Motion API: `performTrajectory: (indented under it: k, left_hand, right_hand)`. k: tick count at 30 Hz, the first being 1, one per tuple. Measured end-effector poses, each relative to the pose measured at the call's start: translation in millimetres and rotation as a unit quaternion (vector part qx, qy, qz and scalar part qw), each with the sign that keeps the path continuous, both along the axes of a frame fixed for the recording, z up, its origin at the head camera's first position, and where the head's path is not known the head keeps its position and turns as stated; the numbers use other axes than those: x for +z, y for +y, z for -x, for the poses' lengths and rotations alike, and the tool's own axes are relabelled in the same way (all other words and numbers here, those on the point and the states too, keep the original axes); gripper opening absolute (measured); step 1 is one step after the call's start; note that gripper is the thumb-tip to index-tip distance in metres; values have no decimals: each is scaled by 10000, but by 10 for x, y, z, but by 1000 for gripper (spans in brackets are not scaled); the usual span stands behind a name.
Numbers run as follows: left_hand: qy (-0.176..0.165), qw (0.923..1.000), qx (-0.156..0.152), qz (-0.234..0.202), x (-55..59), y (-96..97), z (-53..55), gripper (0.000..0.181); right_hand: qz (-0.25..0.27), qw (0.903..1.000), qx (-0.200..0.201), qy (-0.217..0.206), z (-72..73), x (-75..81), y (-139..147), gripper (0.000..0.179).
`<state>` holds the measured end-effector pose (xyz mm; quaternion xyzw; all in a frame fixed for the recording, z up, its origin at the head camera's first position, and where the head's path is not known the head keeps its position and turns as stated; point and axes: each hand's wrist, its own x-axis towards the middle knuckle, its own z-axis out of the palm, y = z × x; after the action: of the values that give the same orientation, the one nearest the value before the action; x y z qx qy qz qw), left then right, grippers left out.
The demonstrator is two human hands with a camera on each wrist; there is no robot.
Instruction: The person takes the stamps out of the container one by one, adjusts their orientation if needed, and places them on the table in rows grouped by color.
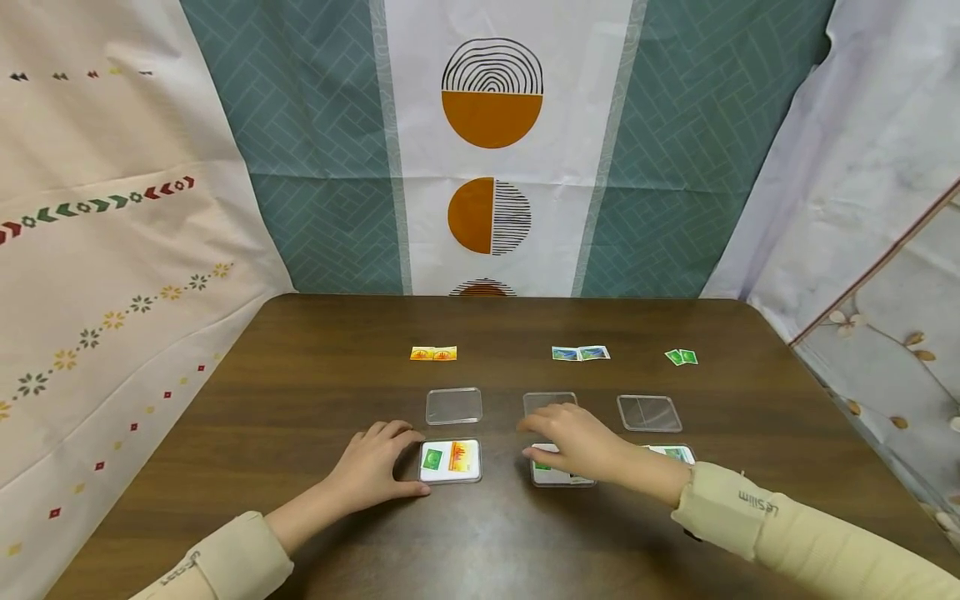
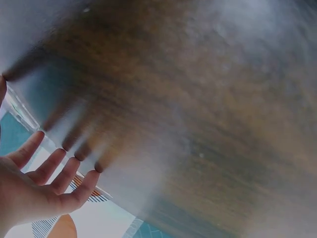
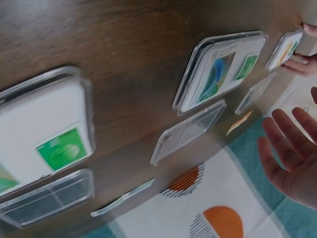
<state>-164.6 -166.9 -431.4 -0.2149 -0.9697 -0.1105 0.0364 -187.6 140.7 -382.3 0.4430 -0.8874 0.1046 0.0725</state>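
My left hand (image 1: pixel 381 467) rests at the left side of a clear plastic case (image 1: pixel 452 478), its fingertips by the far corner and thumb by the near one. That case holds a white card bearing a green stamp (image 1: pixel 432 459) and an orange stamp (image 1: pixel 460 457). In the left wrist view the left fingers (image 2: pixel 54 171) are spread on the glossy tabletop. My right hand (image 1: pixel 577 442) hovers over the middle case (image 3: pixel 218 72), partly hiding it in the head view; its fingers are loosely bent and hold nothing. A blue-green and a green stamp show in that case.
Behind the cases lie clear lids: left (image 1: pixel 453 406), middle (image 1: pixel 550 400) and right (image 1: pixel 649 413). Farther back are orange stamps (image 1: pixel 433 353), blue stamps (image 1: pixel 581 353) and green stamps (image 1: pixel 681 357). My right forearm partly covers the right case (image 3: pixel 44 134). A patterned curtain (image 1: pixel 315 150) hangs behind the table.
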Motion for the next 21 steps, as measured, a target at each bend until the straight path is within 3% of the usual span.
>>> performTrajectory:
  k: [21]
  left_hand:
    - [43,10000,-13,15,-6,19,12,62]
  right_hand:
    - [-262,9996,61,-64,-80,-59,-360,28]
